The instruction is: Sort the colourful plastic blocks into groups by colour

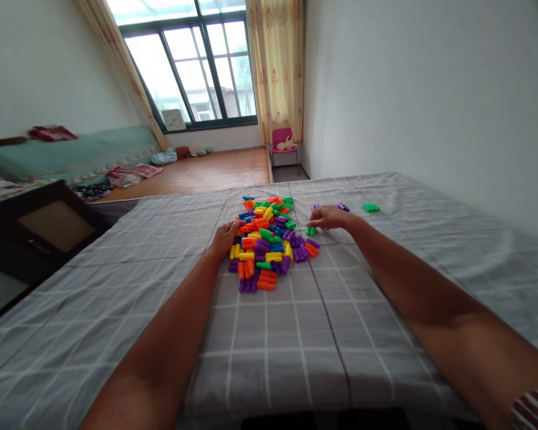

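Note:
A heap of plastic toy pieces (263, 239) in orange, yellow, green, blue and purple lies on the grey checked cloth. Each piece looks like short tubes joined side by side. My left hand (225, 237) rests against the heap's left edge, fingers stretched along it, holding nothing that I can see. To the right of the heap, my right hand (328, 217) points down with its fingertips closed on a green toy piece (311, 231) at cloth level. Just behind that hand are purple pieces (342, 207). A flat green piece (370, 208) lies farther right.
The checked cloth (269, 346) covers the wide surface before me. A dark cabinet (40, 239) stands at the left. Beyond are a bed-like platform (215, 170), a pink chair (282, 140) and a window (206, 65). A white wall (430, 89) runs along the right.

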`<state>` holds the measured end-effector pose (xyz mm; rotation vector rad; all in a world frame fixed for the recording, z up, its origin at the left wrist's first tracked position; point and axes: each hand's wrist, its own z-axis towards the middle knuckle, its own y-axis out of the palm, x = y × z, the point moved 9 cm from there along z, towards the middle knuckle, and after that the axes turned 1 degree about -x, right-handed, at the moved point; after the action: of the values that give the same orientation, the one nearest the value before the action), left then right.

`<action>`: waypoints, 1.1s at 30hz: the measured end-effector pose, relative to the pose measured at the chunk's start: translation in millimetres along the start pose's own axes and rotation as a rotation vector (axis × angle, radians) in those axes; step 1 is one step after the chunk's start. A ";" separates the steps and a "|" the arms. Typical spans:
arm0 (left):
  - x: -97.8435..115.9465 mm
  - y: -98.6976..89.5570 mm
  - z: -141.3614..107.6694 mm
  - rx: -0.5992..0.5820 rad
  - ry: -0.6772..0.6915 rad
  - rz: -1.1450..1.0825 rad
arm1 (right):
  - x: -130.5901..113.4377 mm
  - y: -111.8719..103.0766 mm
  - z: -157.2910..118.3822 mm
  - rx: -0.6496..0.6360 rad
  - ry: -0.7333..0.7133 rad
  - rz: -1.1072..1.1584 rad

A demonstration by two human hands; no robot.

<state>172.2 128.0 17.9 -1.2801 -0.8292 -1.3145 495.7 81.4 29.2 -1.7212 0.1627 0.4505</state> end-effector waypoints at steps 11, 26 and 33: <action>-6.5 1.1 1.5 -0.022 -0.035 -0.018 | -14.1 4.7 -8.5 -0.140 -0.256 0.121; -11.1 -7.0 8.8 -0.013 0.003 0.062 | 226.4 -82.4 -110.9 0.871 0.672 0.103; -11.0 -7.4 9.1 -0.010 0.010 0.068 | 249.0 -65.1 -116.9 0.773 0.797 0.089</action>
<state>165.4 140.5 10.3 -1.2984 -0.7664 -1.2712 770.0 16.3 9.1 -1.0367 0.8693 -0.2532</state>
